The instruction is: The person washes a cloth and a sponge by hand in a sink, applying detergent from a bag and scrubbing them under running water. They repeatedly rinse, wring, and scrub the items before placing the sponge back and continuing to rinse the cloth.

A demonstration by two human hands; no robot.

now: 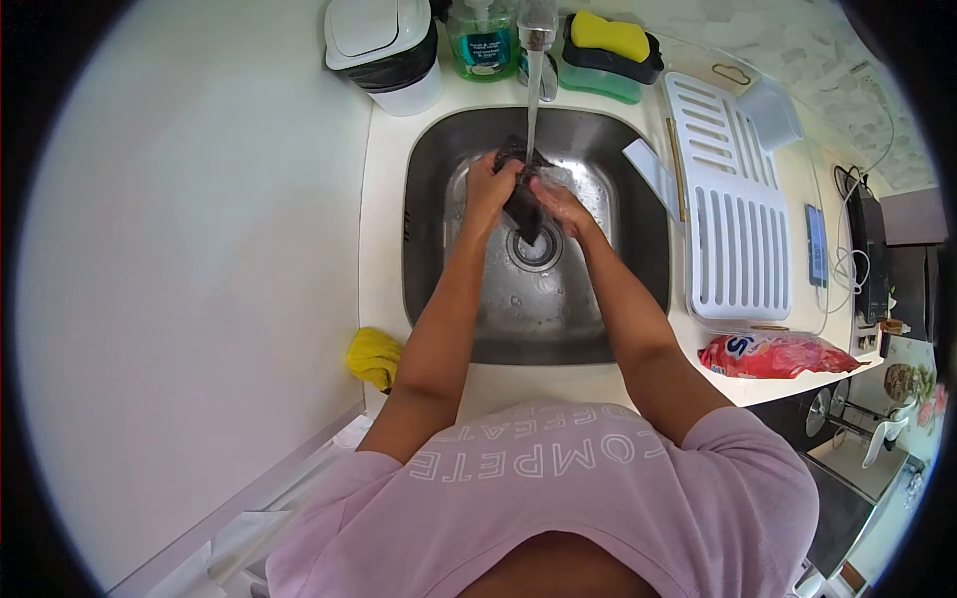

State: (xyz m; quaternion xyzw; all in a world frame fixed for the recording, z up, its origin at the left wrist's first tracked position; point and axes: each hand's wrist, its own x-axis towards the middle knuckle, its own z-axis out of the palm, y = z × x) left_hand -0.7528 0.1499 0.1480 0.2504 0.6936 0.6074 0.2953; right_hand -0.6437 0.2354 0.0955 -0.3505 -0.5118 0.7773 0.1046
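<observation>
A wet, dark piece of cloth (522,213) hangs between my two hands, low over the steel sink (439,289). My left hand (488,189) is closed around its upper left side, thumb on top. On the other side my right hand (564,205) is closed against the cloth, its fingers partly hidden by splashing water and foam. From the faucet (538,28) a stream of water (532,100) runs down onto the cloth and my fingers. Below the cloth's lower tip lies the drain (535,247).
Behind the sink stand a small white-lidded bin (384,50), a green soap bottle (482,45) and a caddy with a yellow sponge (610,37). A white dish rack (738,209), a phone (816,244) and a red packet (778,356) lie right. A yellow cloth (374,357) sits left.
</observation>
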